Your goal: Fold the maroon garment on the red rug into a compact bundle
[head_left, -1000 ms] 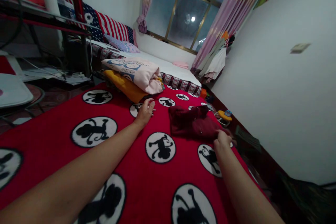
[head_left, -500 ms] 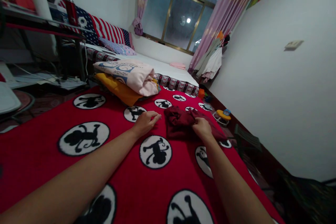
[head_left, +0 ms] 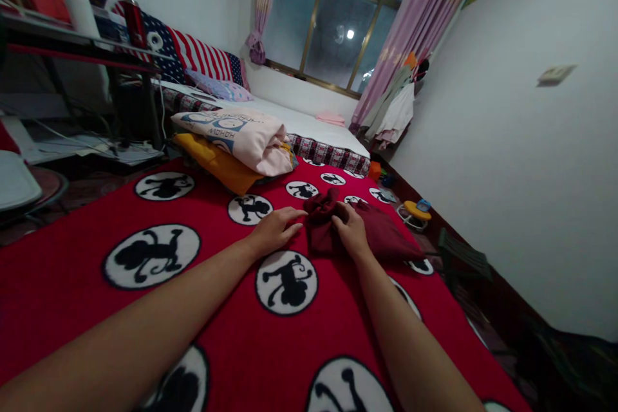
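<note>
While both my hands rest on the red blanket [head_left: 120, 335], my left hand [head_left: 275, 230] lies flat and open, fingertips touching the dark red garment [head_left: 381, 235]. My right hand [head_left: 351, 230] presses on that garment's bunched left part, fingers curled into the cloth. Folded clothes [head_left: 241, 141] sit beyond.

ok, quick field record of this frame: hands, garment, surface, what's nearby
left hand: flat on the blanket, fingertips at the garment's left edge
right hand: on top of the garment, fingers bent; grip unclear
garment: dark maroon cloth, bunched and partly folded
surface: red blanket with black figures in white circles
nearby: stack of folded clothes, pink on orange, beyond the left hand
background: bed under the window
</note>
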The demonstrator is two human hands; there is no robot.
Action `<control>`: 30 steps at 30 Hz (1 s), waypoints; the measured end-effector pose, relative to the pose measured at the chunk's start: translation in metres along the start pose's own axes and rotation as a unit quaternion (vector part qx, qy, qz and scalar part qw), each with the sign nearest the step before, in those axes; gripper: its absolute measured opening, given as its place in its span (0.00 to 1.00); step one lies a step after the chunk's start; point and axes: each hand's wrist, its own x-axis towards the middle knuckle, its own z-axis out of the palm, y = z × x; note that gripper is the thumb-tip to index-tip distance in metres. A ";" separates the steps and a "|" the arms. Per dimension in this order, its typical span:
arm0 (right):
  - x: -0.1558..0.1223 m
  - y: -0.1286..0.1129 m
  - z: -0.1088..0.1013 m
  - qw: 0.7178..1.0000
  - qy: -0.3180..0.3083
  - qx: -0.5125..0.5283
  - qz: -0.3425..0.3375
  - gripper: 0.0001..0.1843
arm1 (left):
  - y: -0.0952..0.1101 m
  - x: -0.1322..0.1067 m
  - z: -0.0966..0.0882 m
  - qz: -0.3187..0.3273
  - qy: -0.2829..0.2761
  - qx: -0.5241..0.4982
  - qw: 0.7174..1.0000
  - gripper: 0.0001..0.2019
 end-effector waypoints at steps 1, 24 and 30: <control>-0.003 0.001 0.000 1.000 0.029 -0.003 -0.003 0.20 | -0.002 0.002 0.001 -0.013 0.024 -0.005 1.000 0.15; -0.028 -0.025 0.007 0.915 -0.104 -0.379 -0.086 0.21 | -0.033 0.142 0.049 -0.313 0.085 -0.135 0.936 0.22; -0.028 -0.025 0.011 0.913 -0.095 -0.391 -0.066 0.21 | -0.017 0.121 0.043 -0.297 0.076 -0.131 0.943 0.30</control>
